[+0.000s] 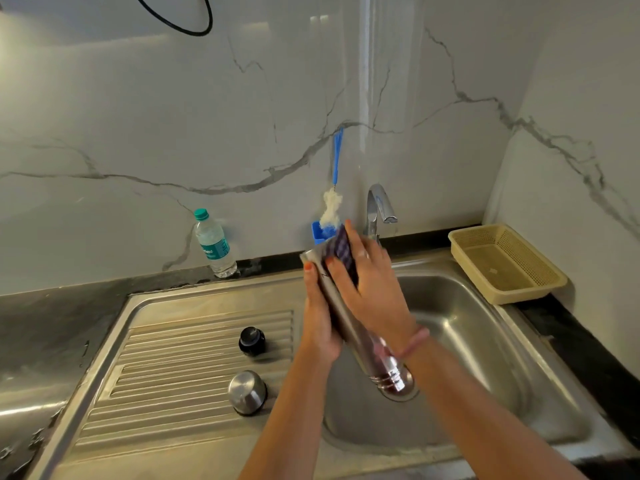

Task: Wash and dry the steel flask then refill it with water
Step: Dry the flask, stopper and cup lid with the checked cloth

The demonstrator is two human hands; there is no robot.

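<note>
Nearest me, over the sink (485, 327) basin, I see the steel flask (349, 327) tilted mouth-down. My left hand (320, 320) wraps its body; my right hand (372, 289) presses a checked cloth (341, 251) against it. I judge 1 risk: a wet flask slipping into the sink.

A beige basket (507, 263) sits right of the sink; a bottle brush (333, 206) leans against the wall.

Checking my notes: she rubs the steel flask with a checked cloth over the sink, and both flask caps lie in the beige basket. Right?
Not quite. The head view shows the black cap and steel cap on the sink's drainboard, not in the beige basket. The rest holds.
</note>
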